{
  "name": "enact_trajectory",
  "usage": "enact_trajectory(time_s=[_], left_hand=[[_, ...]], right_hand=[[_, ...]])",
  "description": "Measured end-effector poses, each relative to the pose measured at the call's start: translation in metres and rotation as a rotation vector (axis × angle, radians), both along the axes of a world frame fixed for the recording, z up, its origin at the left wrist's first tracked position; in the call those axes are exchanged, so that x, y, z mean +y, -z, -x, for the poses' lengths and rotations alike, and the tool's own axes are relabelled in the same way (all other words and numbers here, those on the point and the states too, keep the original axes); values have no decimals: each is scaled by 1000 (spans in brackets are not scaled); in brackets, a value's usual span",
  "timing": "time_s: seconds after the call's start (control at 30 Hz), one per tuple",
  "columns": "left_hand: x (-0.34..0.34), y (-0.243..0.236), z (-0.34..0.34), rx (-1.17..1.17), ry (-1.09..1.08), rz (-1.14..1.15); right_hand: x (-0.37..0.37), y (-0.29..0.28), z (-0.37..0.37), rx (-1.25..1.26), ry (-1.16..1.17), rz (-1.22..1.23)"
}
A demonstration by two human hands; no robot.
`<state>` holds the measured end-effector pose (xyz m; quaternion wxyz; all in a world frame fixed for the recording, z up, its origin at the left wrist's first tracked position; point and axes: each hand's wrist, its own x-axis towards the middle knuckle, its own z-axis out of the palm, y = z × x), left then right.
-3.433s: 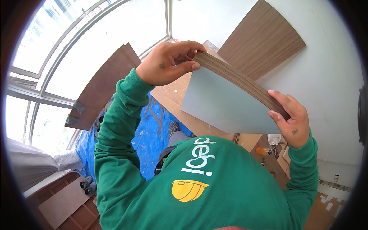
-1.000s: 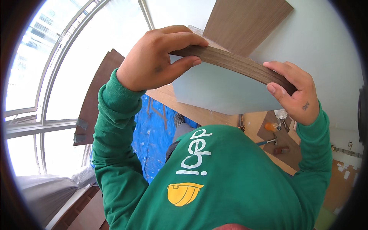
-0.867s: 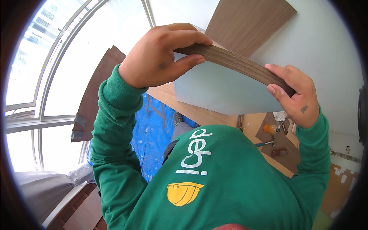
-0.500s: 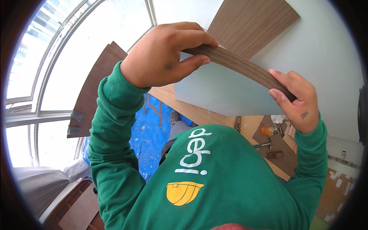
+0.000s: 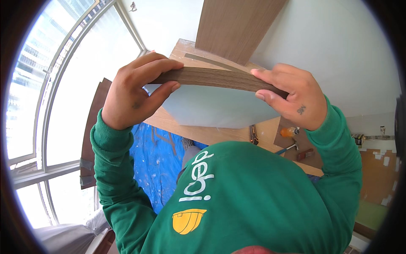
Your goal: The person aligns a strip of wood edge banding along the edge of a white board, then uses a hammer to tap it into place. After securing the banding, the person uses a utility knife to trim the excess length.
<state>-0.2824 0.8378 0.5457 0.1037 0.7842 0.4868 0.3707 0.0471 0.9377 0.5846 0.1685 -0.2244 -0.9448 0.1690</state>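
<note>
A board stands upright before me, with a brown wood-grain edge [image 5: 215,78] on top and a smooth pale face [image 5: 218,106] towards me. My left hand [image 5: 141,91] pinches the left part of that edge, thumb on the near side and fingers over the far side. Towards the other end, my right hand [image 5: 294,95] grips the edge in the same way. Below the board lies a light wooden work surface [image 5: 203,133]; whether the board's lower edge touches it, I cannot tell. A narrow strip [image 5: 211,62] lies behind the board.
A tall wood-grain panel [image 5: 239,29] leans at the back wall. On the right are an orange bottle [image 5: 288,132], a hammer [image 5: 291,147], a reddish block [image 5: 305,154] and a dark tool with orange marks [image 5: 253,134]. Blue sheeting [image 5: 148,156] covers the floor; a brown panel [image 5: 88,144] stands by the windows.
Both hands and the board have shifted left in view, and the edge lies more level. The right hand is slightly higher, the left lower. The view has turned, showing more of the work surface behind.
</note>
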Motion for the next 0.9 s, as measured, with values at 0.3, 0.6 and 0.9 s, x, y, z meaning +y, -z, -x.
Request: enact_trajectory(time_s=[0.3, 0.6, 0.9], left_hand=[[2, -4, -5, -7, -23, 51], [2, -4, -3, 22, -47, 47], [-2, -3, -7, 69, -71, 27]], right_hand=[[5, 6, -3, 24, -27, 1], [7, 9, -1, 37, -39, -37], [2, 11, -2, 44, -10, -60]])
